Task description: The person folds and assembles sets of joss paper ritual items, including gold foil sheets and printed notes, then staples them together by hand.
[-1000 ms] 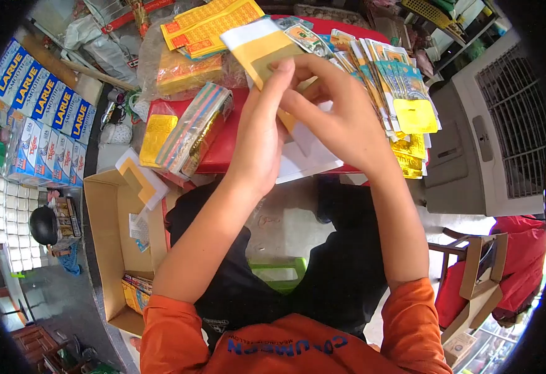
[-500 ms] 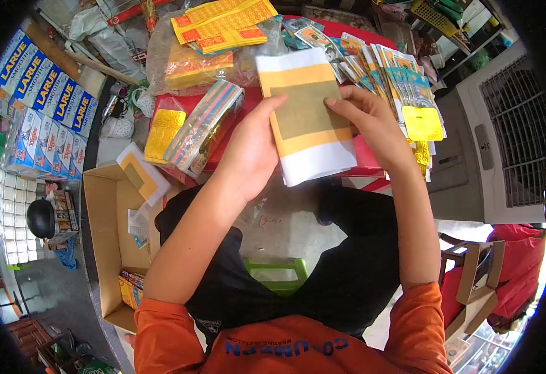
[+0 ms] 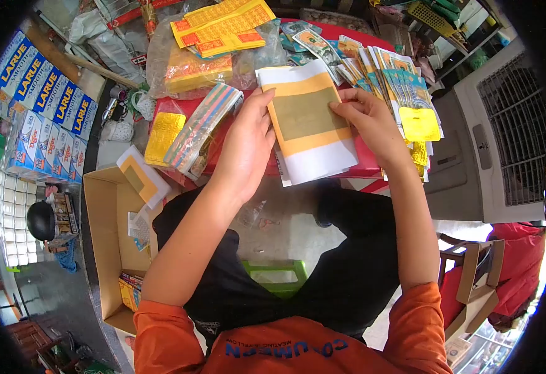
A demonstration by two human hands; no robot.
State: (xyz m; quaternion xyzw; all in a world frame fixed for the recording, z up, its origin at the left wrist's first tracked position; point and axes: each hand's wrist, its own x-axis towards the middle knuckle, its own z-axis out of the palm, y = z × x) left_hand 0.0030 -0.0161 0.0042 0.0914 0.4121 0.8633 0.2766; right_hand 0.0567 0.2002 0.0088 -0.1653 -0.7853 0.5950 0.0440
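Observation:
Between my hands is a sheaf of white joss paper (image 3: 307, 115) with an orange band and a dull gold-olive panel on top. My left hand (image 3: 248, 143) is closed on its left edge, the thumb near the upper left corner. My right hand (image 3: 373, 124) pinches the right edge, thumb lying over the panel. At the lower left the sheets sit slightly out of line. Just past my right hand, fanned printed paper notes (image 3: 404, 81) lie under a yellow sheet (image 3: 419, 124). Left of my left hand is a plastic-wrapped striped bundle (image 3: 204, 128) beside a gold packet (image 3: 166, 137).
The red table (image 3: 223, 146) also bears yellow printed papers (image 3: 223, 25) on a plastic-wrapped orange stack (image 3: 198, 71). On the floor at left stands a cardboard box (image 3: 101, 249) with papers inside. A green stool (image 3: 279, 277) is beneath me; a grey air cooler (image 3: 478, 137) stands at right.
My left thumb has shifted toward the sheaf's upper left corner, off the panel's edge. The lower left sheets now spread apart slightly. My right hand keeps its hold.

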